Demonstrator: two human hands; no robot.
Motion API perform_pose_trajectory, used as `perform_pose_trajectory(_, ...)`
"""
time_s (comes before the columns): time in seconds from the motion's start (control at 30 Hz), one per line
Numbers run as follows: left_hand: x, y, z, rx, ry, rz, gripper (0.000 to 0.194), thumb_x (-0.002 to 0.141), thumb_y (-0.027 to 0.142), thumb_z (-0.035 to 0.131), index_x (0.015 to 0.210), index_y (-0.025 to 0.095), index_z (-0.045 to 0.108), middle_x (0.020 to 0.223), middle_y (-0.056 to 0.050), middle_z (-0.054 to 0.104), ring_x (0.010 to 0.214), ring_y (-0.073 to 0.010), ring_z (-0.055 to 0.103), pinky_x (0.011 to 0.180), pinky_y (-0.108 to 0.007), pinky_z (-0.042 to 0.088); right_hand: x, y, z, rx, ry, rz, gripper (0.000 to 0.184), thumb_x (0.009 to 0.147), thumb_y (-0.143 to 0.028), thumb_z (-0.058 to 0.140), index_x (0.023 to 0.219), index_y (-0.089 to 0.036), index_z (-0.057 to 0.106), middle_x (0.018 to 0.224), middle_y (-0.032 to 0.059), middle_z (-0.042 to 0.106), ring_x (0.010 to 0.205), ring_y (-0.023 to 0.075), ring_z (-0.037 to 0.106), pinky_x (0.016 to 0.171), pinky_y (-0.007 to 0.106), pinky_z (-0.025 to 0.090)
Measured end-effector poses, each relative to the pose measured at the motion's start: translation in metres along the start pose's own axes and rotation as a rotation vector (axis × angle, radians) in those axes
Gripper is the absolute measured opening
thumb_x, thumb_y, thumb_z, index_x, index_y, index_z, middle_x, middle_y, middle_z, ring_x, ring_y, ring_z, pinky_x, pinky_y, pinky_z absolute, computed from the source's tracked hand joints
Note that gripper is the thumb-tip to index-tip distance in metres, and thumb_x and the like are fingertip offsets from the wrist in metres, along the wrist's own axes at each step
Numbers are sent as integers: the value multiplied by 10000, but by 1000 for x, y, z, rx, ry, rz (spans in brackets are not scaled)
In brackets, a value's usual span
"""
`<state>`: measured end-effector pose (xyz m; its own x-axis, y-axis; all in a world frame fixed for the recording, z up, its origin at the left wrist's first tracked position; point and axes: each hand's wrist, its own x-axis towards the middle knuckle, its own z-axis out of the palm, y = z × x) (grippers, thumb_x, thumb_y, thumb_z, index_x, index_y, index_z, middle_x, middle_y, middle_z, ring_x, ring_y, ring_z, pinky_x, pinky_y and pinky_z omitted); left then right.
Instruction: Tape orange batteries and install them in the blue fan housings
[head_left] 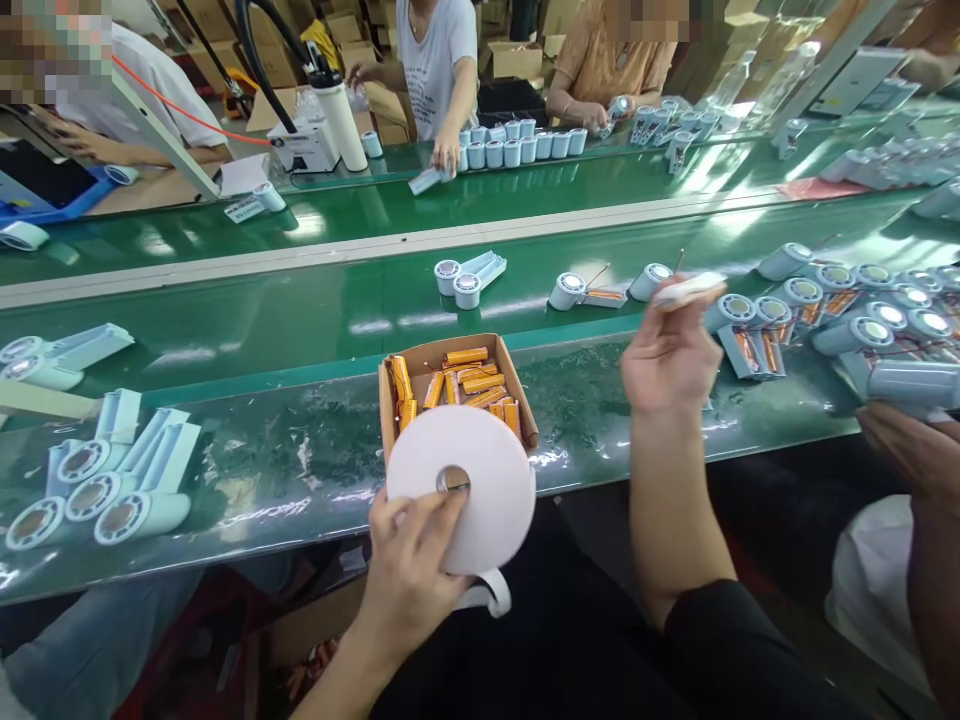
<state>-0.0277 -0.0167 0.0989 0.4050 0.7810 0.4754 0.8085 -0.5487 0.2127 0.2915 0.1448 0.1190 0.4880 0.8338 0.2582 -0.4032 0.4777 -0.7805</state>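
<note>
1 white roll (491, 470) held by left grip (411, 560), 1 blurred piece (691, 289) by right grip (670, 362).

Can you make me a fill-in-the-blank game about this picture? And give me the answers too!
1. The left hand grips the roll at its round middle ____.
2. The box holds cylinders coloured ____.
3. The right hand holds a blurred thing coloured ____.
4. The belt beyond the box is coloured ____.

Missing words: hole; orange; white; green.
</note>
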Motion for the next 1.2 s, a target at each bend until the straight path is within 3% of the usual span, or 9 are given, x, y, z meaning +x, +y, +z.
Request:
perform_pose_trajectory(0.1, 34, -26, -26, -37, -214, 34, 785, 738, 487, 910, 1442, 253, 651, 1303, -114, 739, 1270, -394, 539, 1249, -644, 250, 15, -9, -17, 37, 36, 81, 304, 866, -397, 851, 1139, -317, 742, 1163, -20, 790, 1147, 158, 756, 846, 215, 676)
perform_pose_trajectory(0.17, 79, -40, -35, -53, -325, 78, 673, 783, 617, 847, 1358, 295, 709, 1310, -83, 755, 1347, -408, 523, 1263, -669, 188, -2, -5, -17, 23, -61, 220, 428, 809, -344, 906, 1194, -339, 718, 1088, -23, 805, 985, 153, 799, 734, 198, 674)
perform_pose_trajectory(0.23, 137, -49, -27, -38, -363, 63, 486, 895, 635, 726, 1248, 303, 759, 1253, -66, 781, 1321, -368, 564, 1233, -604, 286, -25, 1, -14, 5, -145, 312, 499, 779, -329, 937, 1215, -367, 696, 1027, -25, 813, 880, 161, 814, 681, 206, 670)
perform_pose_trajectory(0.33, 234, -54, 18, 72, -425, -11, 429, 1014, 562, 556, 1249, 267, 760, 1246, -86, 778, 1187, -309, 642, 1044, -464, 472, -46, 9, -4, 12, -174, 373, 506, 741, -347, 970, 1163, -356, 690, 987, -17, 817, 834, 183, 823, 658, 220, 667)
perform_pose_trajectory(0.5, 338, -67, 110, 374, -454, -116, 514, 1059, 550, 450, 1344, 213, 712, 1461, -167, 661, 1397, -367, 485, 1129, -528, 360, -50, 12, 15, 38, -208, 468, 559, 689, -379, 1002, 1136, -330, 670, 880, -14, 816, 763, 214, 822, 638, 255, 662)
perform_pose_trajectory(0.7, 350, -83, 135, 360, -562, 51, 231, 922, 256, 673, 1106, 208, 804, 1237, -140, 761, 1344, -363, 493, 1146, -541, 331, -44, -7, -14, -65, -332, 570, 584, 689, -405, 999, 1155, -299, 663, 853, 23, 822, 722, 261, 818, 642, 340, 665)
perform_pose_trajectory(0.83, 336, -83, 137, 285, -680, 149, 270, 811, 159, 757, 1065, 223, 824, 1221, -156, 755, 1289, -373, 560, 1065, -511, 462, -8, -15, -25, -167, -328, 465, 633, 701, -427, 988, 1227, -333, 649, 950, 33, 838, 813, 273, 827, 736, 403, 682)
perform_pose_trajectory(1.07, 353, -87, 138, 228, -828, 145, 223, 816, 189, 710, 1003, 214, 829, 1009, -116, 800, 1005, -276, 714, 861, -334, 530, 76, 47, 11, -576, -453, 175, 512, 752, -461, 883, 1169, -253, 671, 969, 63, 832, 941, 285, 814, 920, 476, 656)
perform_pose_trajectory(1.2, 360, -94, 132, 183, -814, 129, 251, 877, 238, 649, 1058, 263, 821, 1023, -56, 812, 992, -232, 729, 868, -295, 511, 96, 78, 19, -892, -640, 107, 366, 879, -295, 711, 1241, -248, 678, 947, 36, 835, 909, 244, 814, 942, 419, 635)
